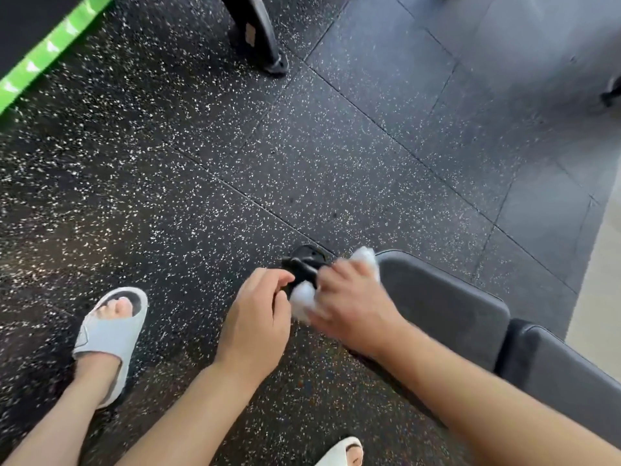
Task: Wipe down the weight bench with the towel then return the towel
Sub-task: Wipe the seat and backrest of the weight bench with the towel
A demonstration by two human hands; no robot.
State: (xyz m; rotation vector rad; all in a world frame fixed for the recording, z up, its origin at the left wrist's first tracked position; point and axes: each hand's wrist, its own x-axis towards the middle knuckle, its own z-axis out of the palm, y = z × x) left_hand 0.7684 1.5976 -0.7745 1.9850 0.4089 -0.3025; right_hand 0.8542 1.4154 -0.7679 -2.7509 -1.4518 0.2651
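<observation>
Down at the bench's (447,307) near end, the right hand (353,307) is curled around a bunched white towel (302,301), white cloth showing on both sides of its fingers, against the pad's edge. Just left of it, the left hand (258,317) hangs with fingers loosely bent, fingertips near the towel and a black frame part (304,264); whether it grips anything is unclear.
</observation>
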